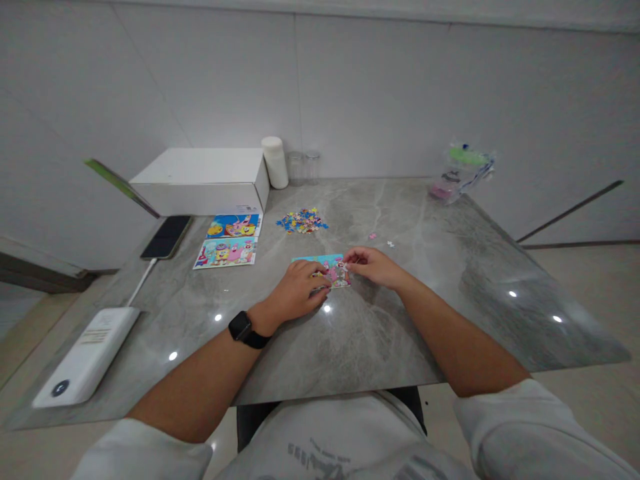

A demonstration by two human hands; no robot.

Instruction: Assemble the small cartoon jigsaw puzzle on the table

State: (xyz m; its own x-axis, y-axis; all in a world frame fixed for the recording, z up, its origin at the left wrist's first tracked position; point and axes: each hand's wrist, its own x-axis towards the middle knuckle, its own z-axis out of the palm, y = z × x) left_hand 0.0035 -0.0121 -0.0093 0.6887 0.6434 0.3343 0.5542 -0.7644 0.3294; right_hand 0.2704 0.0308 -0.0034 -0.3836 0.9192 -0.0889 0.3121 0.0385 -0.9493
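A small, colourful cartoon jigsaw puzzle lies on the grey marbled table in front of me, partly covered by my hands. My left hand rests over its left and lower part, with the fingers spread and slightly bent on it. At the puzzle's right edge, my right hand has thumb and fingertips pinched together on what looks like a puzzle piece, mostly hidden by the fingers. Beyond the puzzle is a heap of loose puzzle pieces. A pink piece and a whitish piece lie apart, past my right hand.
Two cartoon picture cards lie to the left. Further left, a phone is cabled to a white power bank. A white box, white bottle, clear glasses and plastic bag stand along the back.
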